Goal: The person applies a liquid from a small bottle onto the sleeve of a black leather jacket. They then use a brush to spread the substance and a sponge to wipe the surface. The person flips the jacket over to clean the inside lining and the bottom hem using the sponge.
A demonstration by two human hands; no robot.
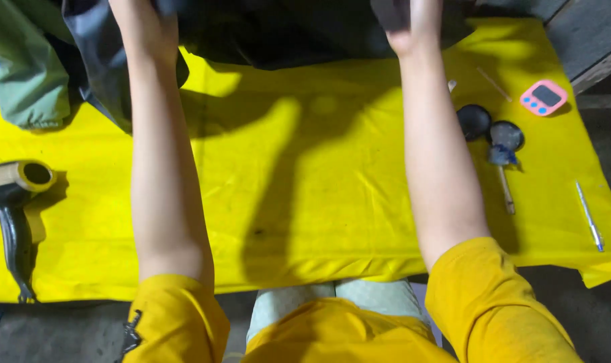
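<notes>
Dark cloth [285, 33] lies bunched along the far edge of the desk [319, 202], which is covered in yellow fabric. Both hands reach out to it with arms straight. The right hand [413, 23] is closed on a fold of the dark cloth; the left hand [151, 13] is cut off by the frame's top edge, so its grip cannot be told. A green garment [23, 67] lies left, a hair dryer [13, 195] nearer. Right of the arms sit a pink timer [544, 97], two round brushes [490, 128] and a pen [589, 216].
</notes>
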